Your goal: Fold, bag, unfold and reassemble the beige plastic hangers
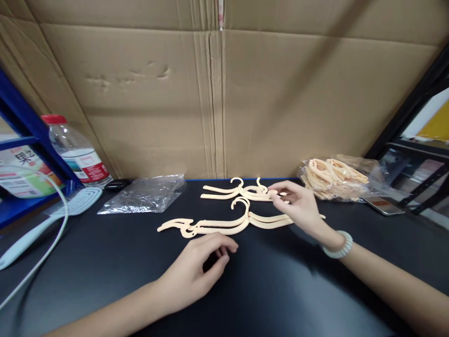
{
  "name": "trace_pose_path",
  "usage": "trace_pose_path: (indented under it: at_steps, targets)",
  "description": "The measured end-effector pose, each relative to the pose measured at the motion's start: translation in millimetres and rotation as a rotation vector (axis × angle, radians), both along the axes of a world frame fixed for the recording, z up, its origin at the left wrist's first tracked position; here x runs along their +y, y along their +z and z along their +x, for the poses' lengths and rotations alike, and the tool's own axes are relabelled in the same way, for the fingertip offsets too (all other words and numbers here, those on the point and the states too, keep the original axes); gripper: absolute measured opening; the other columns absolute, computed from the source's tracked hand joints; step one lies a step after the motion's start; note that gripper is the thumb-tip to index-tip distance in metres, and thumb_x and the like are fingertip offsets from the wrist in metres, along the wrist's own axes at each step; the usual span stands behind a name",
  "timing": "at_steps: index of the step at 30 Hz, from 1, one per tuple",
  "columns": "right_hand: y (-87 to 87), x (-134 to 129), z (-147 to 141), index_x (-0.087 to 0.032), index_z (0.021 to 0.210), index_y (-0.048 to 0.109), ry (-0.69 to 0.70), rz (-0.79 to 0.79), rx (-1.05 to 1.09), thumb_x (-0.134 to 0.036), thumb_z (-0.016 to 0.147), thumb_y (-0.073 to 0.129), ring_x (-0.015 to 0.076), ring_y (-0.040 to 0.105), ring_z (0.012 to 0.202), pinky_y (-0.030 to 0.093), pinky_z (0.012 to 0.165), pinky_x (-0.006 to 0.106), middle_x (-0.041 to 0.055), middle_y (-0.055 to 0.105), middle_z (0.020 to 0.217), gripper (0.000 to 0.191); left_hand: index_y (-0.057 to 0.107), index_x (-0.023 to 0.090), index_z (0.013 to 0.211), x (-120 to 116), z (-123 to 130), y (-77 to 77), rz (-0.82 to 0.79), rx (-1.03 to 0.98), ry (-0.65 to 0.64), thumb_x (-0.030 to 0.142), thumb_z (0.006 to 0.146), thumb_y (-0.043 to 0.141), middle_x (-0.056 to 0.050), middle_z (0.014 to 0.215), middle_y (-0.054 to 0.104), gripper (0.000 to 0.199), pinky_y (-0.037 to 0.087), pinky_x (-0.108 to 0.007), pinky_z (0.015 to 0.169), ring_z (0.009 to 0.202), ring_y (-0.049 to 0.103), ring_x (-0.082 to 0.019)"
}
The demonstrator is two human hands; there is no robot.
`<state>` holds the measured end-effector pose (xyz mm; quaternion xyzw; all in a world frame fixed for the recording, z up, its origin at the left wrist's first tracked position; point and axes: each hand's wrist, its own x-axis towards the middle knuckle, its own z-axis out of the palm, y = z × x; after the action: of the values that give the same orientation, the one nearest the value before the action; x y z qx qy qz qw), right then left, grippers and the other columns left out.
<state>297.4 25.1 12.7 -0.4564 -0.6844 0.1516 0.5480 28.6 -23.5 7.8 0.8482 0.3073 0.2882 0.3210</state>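
Note:
On the black table lies a cream plastic folding hanger (224, 230), with its hook up and its arms spread out to both sides. Behind it rests a second group of cream hanger parts (224, 192), with curved hooks. My right hand (300, 206) reaches over the right end of these parts, thumb and fingertips closed round a small cream hanger part (272, 192). Its exact shape is partly hidden by the fingers. My left hand (199, 267) hovers or rests in front of the nearer hanger, fingers loosely curved and apart from the thumb, holding nothing visible.
A plastic bag of cream hanger parts (336, 180) sits at the back right beside a phone (384, 205). At left are an emptied-looking clear bag (142, 194), a hairbrush (52, 222), a white cable (58, 238) and a bottle (79, 154). Cardboard (157, 103) walls the back.

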Motion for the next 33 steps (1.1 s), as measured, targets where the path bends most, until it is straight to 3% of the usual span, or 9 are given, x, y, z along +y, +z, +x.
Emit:
trace_pose_path:
  at_steps: [3,6,11,13,15,18,21,26,33]
  targets:
    - [-2.0,-23,-29,-0.019,0.087,0.067,0.187,-0.143,0.052,-0.029,0.080,0.066,0.0166,0.067,0.077,0.055,0.060,0.025,0.0044,0.070,0.087,0.013,0.056,0.020,0.118,-5,8,-0.9,-0.309,-0.173,0.074,0.026,0.088,0.053,-0.008,0.103,0.063,0.031,0.055,-0.032,0.072,0.078,0.061,-0.015]
    - [-2.8,-41,-46,-0.020,0.087,0.068,0.391,-0.207,-0.012,-0.027,0.082,0.065,0.0144,0.066,0.074,0.054,0.062,0.025,0.0028,0.070,0.084,0.009,0.058,0.017,0.113,-12,14,-1.4,-0.557,-0.344,0.095,0.039,0.084,0.061,-0.008,0.100,0.062,0.037,0.056,-0.031,0.064,0.070,0.061,-0.014]
    - [4.6,-47,-46,-0.021,0.093,0.069,0.578,-0.202,-0.155,-0.032,0.082,0.068,0.0139,0.064,0.076,0.053,0.067,0.025,0.0022,0.070,0.085,0.015,0.062,0.012,0.087,-12,16,0.3,-0.692,-0.418,0.172,0.049,0.081,0.063,-0.004,0.074,0.063,0.038,0.055,-0.027,0.058,0.059,0.060,-0.013]
    - [7.1,-38,-34,-0.022,0.094,0.069,0.521,-0.159,-0.232,-0.035,0.085,0.063,0.0146,0.064,0.078,0.053,0.069,0.027,0.0029,0.070,0.087,0.017,0.061,0.012,0.083,-9,14,0.5,-0.693,-0.440,0.227,0.050,0.079,0.065,-0.003,0.073,0.063,0.039,0.054,-0.026,0.056,0.059,0.060,-0.013]
    - [5.9,-24,-17,-0.021,0.094,0.069,0.366,-0.083,-0.353,-0.033,0.091,0.055,0.0159,0.065,0.081,0.052,0.074,0.029,0.0043,0.070,0.089,0.018,0.060,0.013,0.081,-6,11,0.2,-0.701,-0.456,0.264,0.051,0.079,0.065,-0.004,0.077,0.064,0.039,0.053,-0.025,0.054,0.061,0.060,-0.013]
    - [-2.6,0,14,-0.021,0.094,0.068,0.116,0.038,-0.559,-0.030,0.091,0.052,0.0200,0.063,0.086,0.052,0.079,0.036,0.0067,0.070,0.091,0.018,0.057,0.013,0.084,-2,7,-0.7,-0.722,-0.475,0.261,0.051,0.082,0.062,-0.007,0.085,0.066,0.037,0.052,-0.025,0.055,0.063,0.061,-0.013]
    - [-12.3,19,38,-0.020,0.096,0.067,-0.020,0.046,-0.747,-0.028,0.090,0.053,0.0239,0.060,0.092,0.051,0.080,0.039,0.0086,0.069,0.094,0.017,0.055,0.014,0.086,0,5,-1.0,-0.739,-0.490,0.264,0.050,0.085,0.058,-0.004,0.080,0.065,0.035,0.051,-0.025,0.055,0.061,0.060,-0.012]
    - [-19.2,30,48,-0.018,0.096,0.066,-0.045,0.018,-0.948,-0.027,0.089,0.056,0.0252,0.056,0.087,0.049,0.076,0.041,0.0101,0.066,0.094,0.016,0.054,0.015,0.087,4,2,1.9,-0.688,-0.505,0.278,0.049,0.085,0.058,0.001,0.072,0.058,0.034,0.049,-0.023,0.053,0.060,0.058,-0.011]
    - [-21.8,31,41,-0.019,0.083,0.062,-0.042,-0.018,-0.889,-0.025,0.089,0.054,0.0233,0.055,0.085,0.047,0.075,0.037,0.0078,0.064,0.086,0.012,0.055,0.016,0.085,8,-2,10.0,-0.559,-0.496,0.359,0.039,0.084,0.063,0.003,0.067,0.055,0.024,0.046,-0.021,0.055,0.060,0.053,-0.010]
